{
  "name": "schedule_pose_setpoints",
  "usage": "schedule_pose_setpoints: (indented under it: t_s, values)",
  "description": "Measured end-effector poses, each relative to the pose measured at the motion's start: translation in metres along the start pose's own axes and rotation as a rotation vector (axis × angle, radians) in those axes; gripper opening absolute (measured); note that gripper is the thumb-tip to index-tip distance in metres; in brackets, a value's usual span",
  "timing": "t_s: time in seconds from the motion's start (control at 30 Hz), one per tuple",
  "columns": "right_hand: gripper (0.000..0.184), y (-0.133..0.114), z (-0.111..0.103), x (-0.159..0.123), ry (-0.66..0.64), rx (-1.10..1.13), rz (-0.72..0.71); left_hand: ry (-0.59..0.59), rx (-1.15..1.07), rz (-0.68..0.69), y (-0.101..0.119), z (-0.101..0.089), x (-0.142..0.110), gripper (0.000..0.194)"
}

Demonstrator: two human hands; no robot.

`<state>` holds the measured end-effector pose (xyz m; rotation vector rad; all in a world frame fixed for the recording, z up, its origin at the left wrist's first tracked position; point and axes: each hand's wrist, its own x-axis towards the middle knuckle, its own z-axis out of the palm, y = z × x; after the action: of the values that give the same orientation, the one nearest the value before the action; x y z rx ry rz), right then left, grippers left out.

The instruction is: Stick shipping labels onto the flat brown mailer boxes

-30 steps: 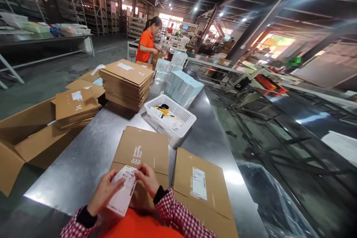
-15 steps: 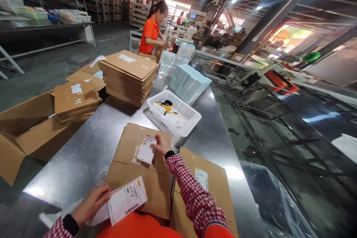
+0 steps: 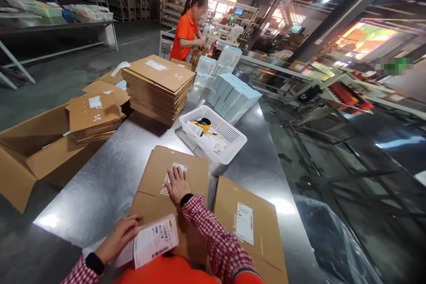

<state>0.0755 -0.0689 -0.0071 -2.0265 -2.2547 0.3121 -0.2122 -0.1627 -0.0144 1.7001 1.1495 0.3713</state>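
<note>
My left grip (image 3: pixel 121 236) is closed on the printed label strip (image 3: pixel 156 240), over the near part of a flat carton (image 3: pixel 153 206). My right grip (image 3: pixel 178 185) is open, fingers spread, palm down on that carton's far part, partly covering a white label (image 3: pixel 180 167). To the right, a second flat carton (image 3: pixel 266 226) lies labelled on the metal surface (image 3: pixel 100 182). Beyond them I see a white basket (image 3: pixel 233 135) with a yellow-and-black tool (image 3: pixel 203 124), pale blue boxes (image 3: pixel 233 95) behind it, and a carton stack (image 3: pixel 156 93) to its left.
</note>
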Motion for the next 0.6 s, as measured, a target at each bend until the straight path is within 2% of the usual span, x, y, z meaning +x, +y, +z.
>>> schedule_pose_setpoints:
  t_s: [0.03, 0.07, 0.17, 0.23, 0.27, 0.33, 0.47, 0.53, 0.6]
  values:
    - [0.057, 0.002, 0.004, 0.0, -0.006, 0.028, -0.002, 0.007, -0.003, 0.004, -0.001, 0.0, 0.0, 0.03]
    - [0.055, 0.008, 0.005, -0.002, 0.016, 0.071, 0.068, 0.016, -0.003, 0.003, -0.002, 0.0, -0.001, 0.03]
    - [0.062, 0.048, 0.002, -0.018, 0.214, 0.337, 0.566, 0.087, 0.025, -0.029, -0.004, 0.004, -0.006, 0.035]
    - [0.064, 0.075, 0.002, -0.043, 0.302, 0.523, 0.812, 0.183, 0.044, -0.055, -0.005, 0.01, -0.01, 0.039]
    - [0.061, 0.084, 0.004, -0.059, 0.309, 0.595, 0.862, 0.217, 0.046, -0.062, -0.005, 0.013, -0.011, 0.041]
    - [0.049, 0.09, 0.012, -0.088, 0.294, 0.694, 0.874, 0.241, 0.026, -0.063, -0.004, 0.018, -0.013, 0.042]
    - [0.041, 0.072, 0.032, -0.121, 0.428, 0.855, 0.896, 0.213, -0.062, -0.074, 0.003, 0.019, -0.012, 0.047]
    - [0.043, 0.065, 0.032, -0.128, 0.52, 0.921, 0.906, 0.277, -0.135, -0.101, 0.008, 0.017, -0.013, 0.052]
    - [0.046, 0.069, 0.022, -0.141, 0.597, 0.979, 0.907, 0.342, -0.212, -0.124, 0.014, 0.015, -0.017, 0.054]
